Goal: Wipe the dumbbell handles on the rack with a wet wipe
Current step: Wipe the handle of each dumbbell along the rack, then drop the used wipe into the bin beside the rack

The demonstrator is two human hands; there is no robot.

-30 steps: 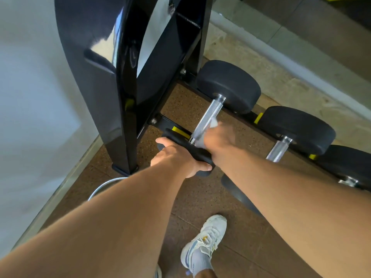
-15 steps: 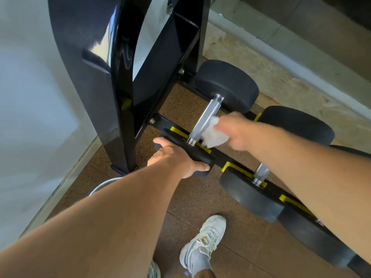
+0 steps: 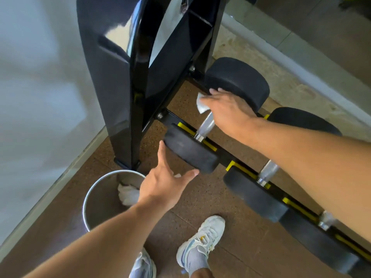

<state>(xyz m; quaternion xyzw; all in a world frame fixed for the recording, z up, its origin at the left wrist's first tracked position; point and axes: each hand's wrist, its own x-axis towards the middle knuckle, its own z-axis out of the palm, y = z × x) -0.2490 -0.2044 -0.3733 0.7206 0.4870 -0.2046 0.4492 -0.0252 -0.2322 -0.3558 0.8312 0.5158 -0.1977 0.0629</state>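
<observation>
dumbbell handle (image 3: 207, 122) now bare, right hand (image 3: 228, 109) fingers pinching wet wipe (image 3: 201, 104) higher, left hand (image 3: 162, 184) released, fingers spread

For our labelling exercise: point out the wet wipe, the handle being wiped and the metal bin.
wet wipe (image 3: 201, 104): head view, white corner showing beside the right hand.
handle (image 3: 206, 123): head view, bare knurled middle of the bar.
metal bin (image 3: 85, 201): head view, left rim.
</observation>
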